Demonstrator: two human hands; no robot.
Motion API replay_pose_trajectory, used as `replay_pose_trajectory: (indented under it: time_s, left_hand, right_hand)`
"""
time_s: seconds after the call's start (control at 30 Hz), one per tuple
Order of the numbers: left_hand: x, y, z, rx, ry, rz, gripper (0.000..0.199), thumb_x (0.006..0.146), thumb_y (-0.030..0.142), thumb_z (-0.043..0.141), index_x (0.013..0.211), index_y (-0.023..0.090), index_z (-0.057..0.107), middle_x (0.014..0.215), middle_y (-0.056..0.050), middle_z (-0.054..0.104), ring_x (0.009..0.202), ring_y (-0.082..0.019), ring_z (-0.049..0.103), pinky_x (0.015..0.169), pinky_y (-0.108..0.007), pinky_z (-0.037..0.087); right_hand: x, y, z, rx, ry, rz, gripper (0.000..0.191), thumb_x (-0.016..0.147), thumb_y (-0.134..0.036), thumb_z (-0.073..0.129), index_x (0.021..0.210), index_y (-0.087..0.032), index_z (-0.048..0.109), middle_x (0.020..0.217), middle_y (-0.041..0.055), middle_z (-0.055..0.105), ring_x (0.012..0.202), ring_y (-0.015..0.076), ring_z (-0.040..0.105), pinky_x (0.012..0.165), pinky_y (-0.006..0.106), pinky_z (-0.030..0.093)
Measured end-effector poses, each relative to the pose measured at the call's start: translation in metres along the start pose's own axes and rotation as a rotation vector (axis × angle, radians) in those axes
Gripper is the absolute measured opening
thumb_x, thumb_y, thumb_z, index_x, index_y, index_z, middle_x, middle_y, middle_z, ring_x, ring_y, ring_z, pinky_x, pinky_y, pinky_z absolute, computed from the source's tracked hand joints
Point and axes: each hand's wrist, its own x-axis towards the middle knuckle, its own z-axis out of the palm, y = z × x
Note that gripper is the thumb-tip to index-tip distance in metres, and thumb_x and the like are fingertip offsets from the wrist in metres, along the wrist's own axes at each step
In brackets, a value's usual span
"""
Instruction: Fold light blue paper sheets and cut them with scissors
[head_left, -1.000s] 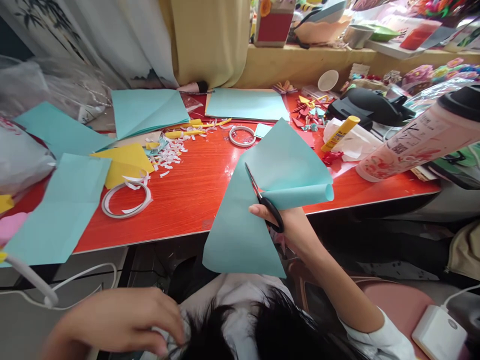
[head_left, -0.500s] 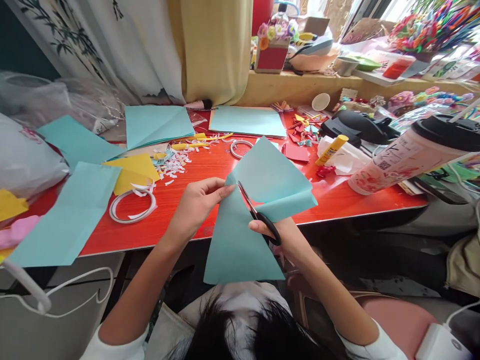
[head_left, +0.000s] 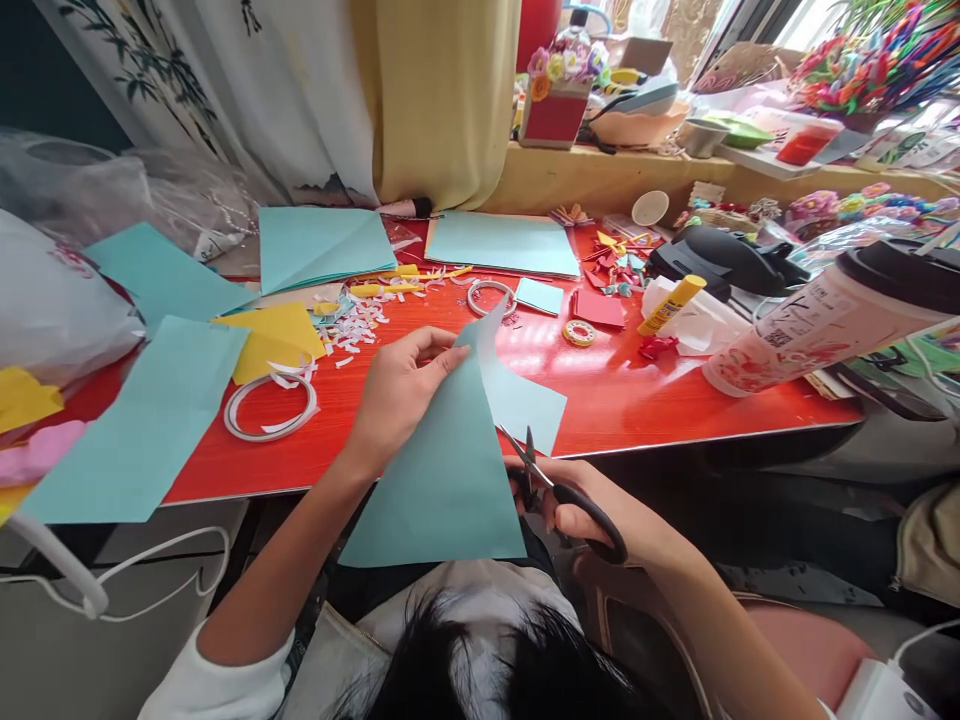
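Note:
A sheet of blue-green paper (head_left: 450, 480) hangs in front of me, pinched near its top corner between the thumb and fingers of my left hand (head_left: 405, 395). Behind its right edge a lighter flap of the same colour (head_left: 525, 395) shows; whether it is joined to the sheet I cannot tell. My right hand (head_left: 600, 500) grips a pair of black-handled scissors (head_left: 538, 472). Their blades are spread and point up and left, just beside the sheet's right edge. Some of my right fingers are hidden behind the scissors.
On the red table (head_left: 420, 350) lie blue-green sheets (head_left: 322, 245), yellow paper (head_left: 274, 340), paper scraps (head_left: 360, 325) and a tape roll (head_left: 270, 408). At the right stand a glue stick (head_left: 673, 303) and a tilted-looking lidded cup (head_left: 802, 320). The table's front edge (head_left: 675, 437) is close.
The scissors have moved down and right, out of the paper. The broad upper-right part of the sheet has dropped back, baring the table there. My left hand keeps its pinch.

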Motion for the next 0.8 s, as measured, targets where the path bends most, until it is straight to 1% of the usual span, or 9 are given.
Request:
replay_pose_trajectory:
  time_s: [0.03, 0.1, 0.23, 0.33, 0.43, 0.53, 0.63, 0.7, 0.8]
  left_hand:
    - [-0.001, -0.001, 0.002, -0.001, -0.01, -0.004, 0.031, 0.074, 0.045, 0.068, 0.09, 0.018, 0.069, 0.082, -0.003, 0.069, 0.068, -0.015, 0.061, 0.055, -0.022, 0.046]
    - [-0.002, -0.003, 0.005, -0.029, -0.04, -0.021, 0.033, 0.075, 0.045, 0.066, 0.095, 0.019, 0.069, 0.085, -0.003, 0.07, 0.069, -0.016, 0.061, 0.056, -0.023, 0.047]
    - [-0.004, -0.008, 0.01, -0.071, -0.086, -0.032, 0.033, 0.076, 0.042, 0.066, 0.098, 0.018, 0.069, 0.093, -0.004, 0.071, 0.083, -0.019, 0.064, 0.068, -0.025, 0.051]
    - [-0.006, -0.011, 0.011, -0.097, -0.112, -0.038, 0.031, 0.075, 0.039, 0.068, 0.097, 0.017, 0.068, 0.096, -0.005, 0.071, 0.087, -0.02, 0.064, 0.071, -0.026, 0.051]
    - [-0.007, -0.012, 0.012, -0.129, -0.117, -0.044, 0.031, 0.074, 0.037, 0.069, 0.096, 0.016, 0.067, 0.096, -0.005, 0.071, 0.086, -0.02, 0.065, 0.07, -0.026, 0.052]
    - [-0.008, -0.013, 0.014, -0.114, -0.133, -0.046, 0.032, 0.076, 0.039, 0.067, 0.099, 0.017, 0.067, 0.098, -0.005, 0.071, 0.085, -0.02, 0.066, 0.07, -0.027, 0.052]
    - [-0.01, -0.013, 0.016, -0.065, -0.09, -0.023, 0.031, 0.081, 0.04, 0.061, 0.103, 0.019, 0.07, 0.106, -0.004, 0.071, 0.095, -0.022, 0.064, 0.079, -0.029, 0.051]
    - [-0.01, -0.013, 0.016, -0.072, -0.073, -0.01, 0.031, 0.082, 0.039, 0.059, 0.104, 0.02, 0.07, 0.108, -0.004, 0.07, 0.099, -0.022, 0.063, 0.083, -0.029, 0.05]
    - [-0.01, -0.014, 0.016, -0.136, -0.087, -0.037, 0.032, 0.08, 0.038, 0.062, 0.104, 0.018, 0.069, 0.101, -0.004, 0.071, 0.088, -0.021, 0.066, 0.074, -0.028, 0.052]
  right_hand:
    - [0.001, -0.001, 0.0, -0.026, 0.007, 0.01, 0.05, 0.071, -0.055, 0.068, 0.102, -0.016, 0.064, 0.083, 0.0017, 0.056, 0.069, 0.0133, 0.049, 0.061, 0.024, 0.039]
    - [0.005, -0.001, -0.001, -0.072, 0.062, 0.03, 0.045, 0.074, -0.053, 0.066, 0.099, -0.016, 0.063, 0.076, -0.001, 0.052, 0.064, 0.0109, 0.045, 0.057, 0.022, 0.038]
    - [0.019, 0.001, 0.001, -0.088, 0.205, 0.025, 0.045, 0.076, -0.058, 0.061, 0.089, -0.015, 0.059, 0.059, -0.0051, 0.043, 0.051, 0.008, 0.038, 0.047, 0.021, 0.031]
    - [0.023, 0.0, 0.003, -0.085, 0.225, 0.009, 0.04, 0.075, -0.055, 0.064, 0.079, -0.016, 0.056, 0.054, -0.0064, 0.041, 0.046, 0.0065, 0.034, 0.043, 0.021, 0.027]
    - [0.023, -0.004, 0.005, -0.074, 0.22, 0.02, 0.038, 0.074, -0.052, 0.066, 0.074, -0.017, 0.054, 0.05, -0.0073, 0.037, 0.043, 0.0064, 0.032, 0.04, 0.021, 0.025]
    - [0.024, -0.007, 0.006, -0.101, 0.247, 0.036, 0.036, 0.075, -0.05, 0.066, 0.068, -0.017, 0.051, 0.049, -0.0069, 0.036, 0.043, 0.0068, 0.032, 0.04, 0.021, 0.023]
    - [0.028, -0.006, 0.005, -0.144, 0.304, 0.029, 0.039, 0.073, -0.05, 0.067, 0.062, -0.018, 0.047, 0.052, -0.0056, 0.037, 0.046, 0.0072, 0.033, 0.042, 0.021, 0.023]
    - [0.031, -0.003, 0.004, -0.167, 0.32, 0.011, 0.04, 0.072, -0.051, 0.067, 0.061, -0.018, 0.048, 0.055, -0.0044, 0.04, 0.049, 0.0077, 0.035, 0.043, 0.022, 0.024]
    - [0.034, 0.001, 0.002, -0.183, 0.329, -0.011, 0.039, 0.071, -0.052, 0.066, 0.064, -0.017, 0.052, 0.058, -0.0033, 0.044, 0.051, 0.0083, 0.037, 0.045, 0.022, 0.024]
